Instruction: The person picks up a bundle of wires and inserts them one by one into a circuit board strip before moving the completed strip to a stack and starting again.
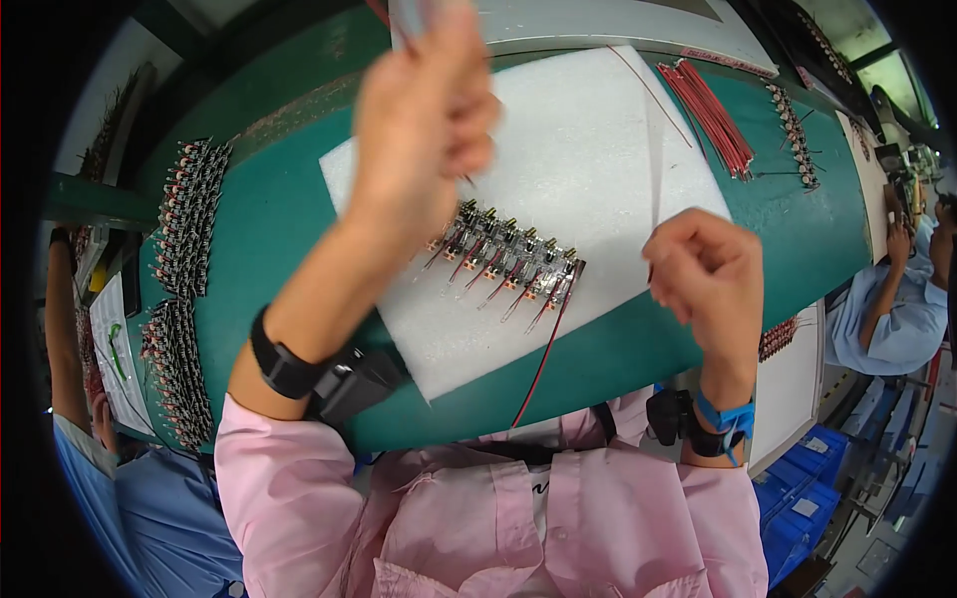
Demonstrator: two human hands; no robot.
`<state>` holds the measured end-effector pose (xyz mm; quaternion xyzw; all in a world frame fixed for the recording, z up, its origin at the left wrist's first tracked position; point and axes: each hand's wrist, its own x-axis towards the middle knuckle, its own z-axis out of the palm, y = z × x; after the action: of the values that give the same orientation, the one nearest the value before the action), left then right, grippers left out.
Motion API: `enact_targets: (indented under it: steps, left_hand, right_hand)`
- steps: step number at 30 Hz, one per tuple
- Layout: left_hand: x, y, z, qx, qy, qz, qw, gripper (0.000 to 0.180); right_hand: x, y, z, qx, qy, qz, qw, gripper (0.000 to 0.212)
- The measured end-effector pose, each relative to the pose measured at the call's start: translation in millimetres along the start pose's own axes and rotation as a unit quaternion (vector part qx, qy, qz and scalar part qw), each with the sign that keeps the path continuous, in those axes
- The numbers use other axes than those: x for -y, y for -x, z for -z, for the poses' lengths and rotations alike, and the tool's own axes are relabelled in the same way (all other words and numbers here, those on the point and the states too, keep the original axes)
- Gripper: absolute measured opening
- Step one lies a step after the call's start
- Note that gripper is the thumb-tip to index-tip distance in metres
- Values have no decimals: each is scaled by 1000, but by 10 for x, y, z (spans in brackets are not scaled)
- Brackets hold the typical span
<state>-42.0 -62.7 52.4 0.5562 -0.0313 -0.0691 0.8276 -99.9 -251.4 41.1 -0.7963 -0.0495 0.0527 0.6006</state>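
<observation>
My left hand [429, 130] is raised over the far left part of a white foam sheet [449, 344]. It is smeared by motion, its fingers curled closed, with a blurred greyish and reddish thing at its top that I cannot make out. Below it on the foam lies a row of small circuit boards [508, 259] with short dark red leads. From the row's right end a longer red wire [538, 374] runs toward me, over the table's near edge. My right hand [708, 279] hovers by the foam's right edge, fingers curled in a pinch; whatever they hold is hidden.
A bundle of red wires [706, 120] and a strip of small boards [795, 138] lie at the far right of the green table [269, 299]. Stacked board rows [184, 279] line the left side. Blue-clothed people sit at both sides; blue bins [797, 498] stand lower right.
</observation>
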Motion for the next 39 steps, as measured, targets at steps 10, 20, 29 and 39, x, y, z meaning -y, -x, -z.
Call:
enact_targets:
  steps: [10,20,29,39]
  left_hand:
    - [164,126,-79,219,-308,72,923,16]
    - [185,132,41,251,-382,-65,887,14]
    - [215,175,111,264,-457,-152,835,11]
    - [272,171,178,260,-487,-167,817,11]
  right_hand:
    - [-126,-161,-195,-32,-267,-34,963,7]
    - [-137,-114,-328,-67,-99,13,993,9]
    - [-142,-72,-352,-50,-78,24,995,11]
    - [-191,-31,-469,-82,-14,66,994,12]
